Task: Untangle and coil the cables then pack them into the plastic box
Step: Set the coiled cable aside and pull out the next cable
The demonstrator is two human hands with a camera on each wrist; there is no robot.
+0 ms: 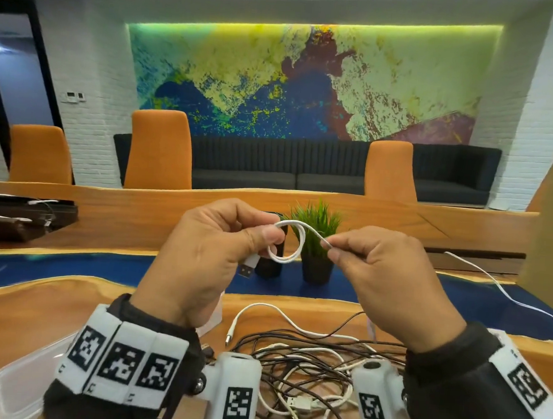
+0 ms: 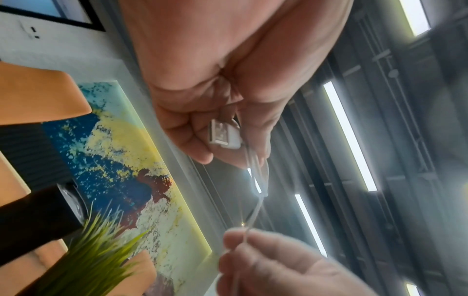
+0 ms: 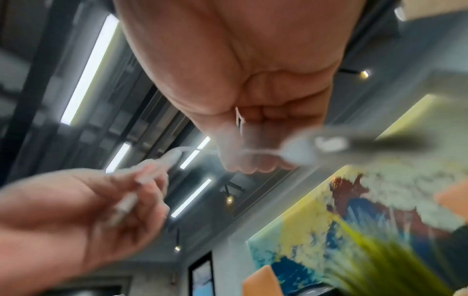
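plastic box [image 1: 11, 384] cut off at bottom-left edge; right-wrist view motion-blurred

Our head view looks forward, down over table [image 1: 301, 207] toward mural [image 1: 304, 80]. Our wrist views sit close under palms, tilted toward ceiling; all share mural.

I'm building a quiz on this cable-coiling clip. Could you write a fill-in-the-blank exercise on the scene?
1. The left hand and right hand both pinch a ____ cable.
2. Between the hands the cable forms one ____.
3. Its USB plug hangs under the ____ hand.
4. The potted plant has ____ leaves.

Missing words: white; loop; left; green
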